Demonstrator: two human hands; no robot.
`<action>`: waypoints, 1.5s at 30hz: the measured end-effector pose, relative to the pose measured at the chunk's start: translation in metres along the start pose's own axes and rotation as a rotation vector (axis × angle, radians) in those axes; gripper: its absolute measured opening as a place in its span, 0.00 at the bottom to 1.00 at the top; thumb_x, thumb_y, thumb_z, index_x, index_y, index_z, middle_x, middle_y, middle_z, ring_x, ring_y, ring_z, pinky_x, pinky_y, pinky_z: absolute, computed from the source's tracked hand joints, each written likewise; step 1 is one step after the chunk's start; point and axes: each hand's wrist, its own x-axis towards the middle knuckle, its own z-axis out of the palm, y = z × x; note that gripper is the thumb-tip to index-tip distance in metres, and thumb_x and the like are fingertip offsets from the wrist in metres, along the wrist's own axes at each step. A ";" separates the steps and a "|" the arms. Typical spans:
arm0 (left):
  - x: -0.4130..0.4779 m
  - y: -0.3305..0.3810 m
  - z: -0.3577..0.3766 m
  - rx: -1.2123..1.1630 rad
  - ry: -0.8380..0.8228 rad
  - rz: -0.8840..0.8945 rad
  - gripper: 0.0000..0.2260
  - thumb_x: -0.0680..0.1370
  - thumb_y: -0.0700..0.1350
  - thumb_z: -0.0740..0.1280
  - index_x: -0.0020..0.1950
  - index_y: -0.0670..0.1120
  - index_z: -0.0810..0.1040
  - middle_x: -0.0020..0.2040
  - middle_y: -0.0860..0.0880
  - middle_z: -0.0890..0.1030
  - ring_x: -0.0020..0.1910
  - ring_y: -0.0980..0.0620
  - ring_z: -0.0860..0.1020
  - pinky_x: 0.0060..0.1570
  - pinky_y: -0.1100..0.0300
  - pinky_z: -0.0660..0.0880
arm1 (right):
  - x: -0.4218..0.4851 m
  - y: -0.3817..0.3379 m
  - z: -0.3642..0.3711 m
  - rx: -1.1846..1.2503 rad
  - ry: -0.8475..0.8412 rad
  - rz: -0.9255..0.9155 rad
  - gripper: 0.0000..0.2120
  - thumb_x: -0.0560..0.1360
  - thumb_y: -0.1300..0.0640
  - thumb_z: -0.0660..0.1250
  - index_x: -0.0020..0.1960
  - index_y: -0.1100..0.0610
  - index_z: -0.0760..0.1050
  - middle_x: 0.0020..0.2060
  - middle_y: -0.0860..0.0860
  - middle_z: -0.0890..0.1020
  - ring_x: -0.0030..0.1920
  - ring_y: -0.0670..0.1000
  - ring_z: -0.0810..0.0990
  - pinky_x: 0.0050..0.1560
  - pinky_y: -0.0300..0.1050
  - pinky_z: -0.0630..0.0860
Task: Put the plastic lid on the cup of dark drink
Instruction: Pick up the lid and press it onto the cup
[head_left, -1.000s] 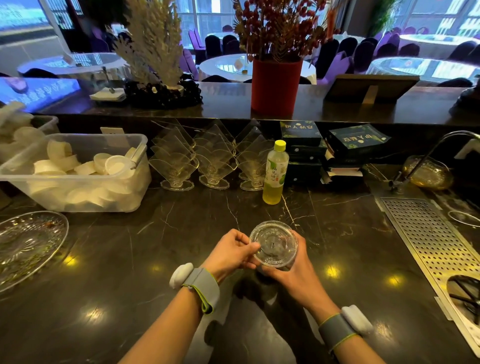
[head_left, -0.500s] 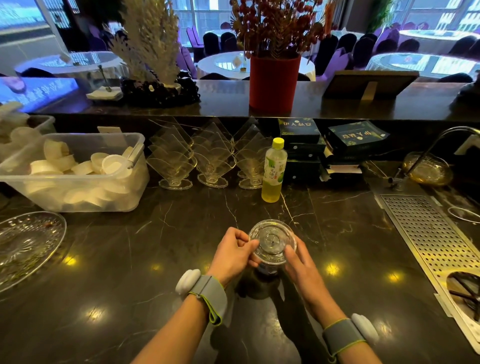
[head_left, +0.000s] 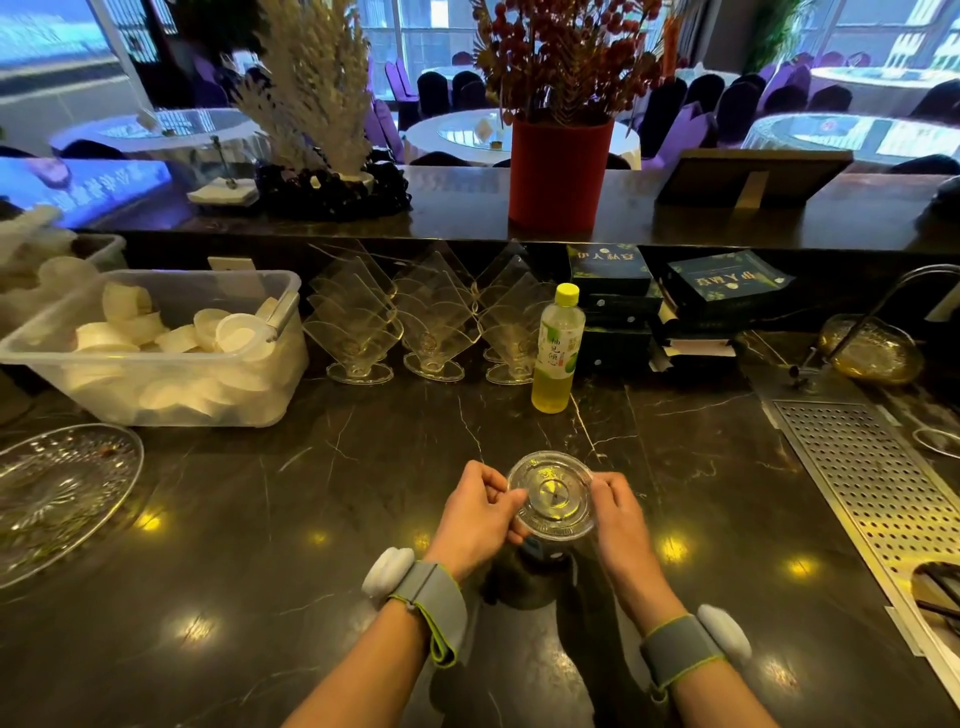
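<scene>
The left hand (head_left: 475, 512) curls its fingers against the left edge of a round clear plastic lid (head_left: 551, 494), and the right hand (head_left: 618, 512) pinches the right edge, so both hands grasp the lid between them. The lid lies flat, its top facing up, over the mouth of a clear plastic cup of dark drink (head_left: 543, 551), of which only a dark strip of wall shows below the lid's near rim. Whether the lid is fully seated on the rim cannot be told. The cup stands upright, its long axis vertical, on the near middle of a dark marble counter with pale veins (head_left: 322, 519), which mirrors several ceiling lights.

Both wrists carry grey bands with white pods. Beyond the cup a small bottle of yellow-green drink with a yellow cap (head_left: 556, 348) stands upright, beside a row of clear fan-shaped holders (head_left: 436, 322). To the left sits a translucent plastic tub of white cups and lids (head_left: 156, 348), with a cut-glass platter (head_left: 57, 493) nearer the edge. On the right a perforated steel drain tray (head_left: 878, 483) is set into the counter. A raised dark ledge carries a red vase of red berries (head_left: 560, 171) and a pale feathery arrangement (head_left: 317, 98). Behind it lies a dining room of round tables and purple chairs.
</scene>
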 end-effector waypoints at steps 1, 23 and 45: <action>0.001 0.000 0.000 0.008 -0.002 -0.003 0.06 0.77 0.39 0.64 0.46 0.44 0.67 0.34 0.47 0.74 0.27 0.55 0.78 0.27 0.65 0.76 | 0.006 -0.003 -0.001 -0.016 -0.009 0.020 0.10 0.78 0.55 0.56 0.49 0.56 0.75 0.45 0.53 0.80 0.46 0.50 0.77 0.43 0.44 0.73; 0.029 -0.003 -0.006 0.052 0.015 0.017 0.05 0.77 0.39 0.64 0.52 0.43 0.75 0.37 0.48 0.73 0.34 0.54 0.70 0.33 0.63 0.68 | 0.023 -0.012 0.015 -0.156 -0.120 -0.163 0.13 0.77 0.58 0.57 0.51 0.46 0.78 0.51 0.48 0.81 0.53 0.47 0.79 0.55 0.50 0.77; 0.021 -0.002 0.004 0.655 0.202 0.419 0.15 0.79 0.47 0.52 0.61 0.50 0.73 0.56 0.46 0.71 0.54 0.52 0.72 0.55 0.55 0.73 | 0.012 -0.012 0.037 -0.002 0.008 -0.055 0.10 0.78 0.57 0.57 0.46 0.50 0.77 0.44 0.51 0.82 0.47 0.52 0.80 0.49 0.56 0.78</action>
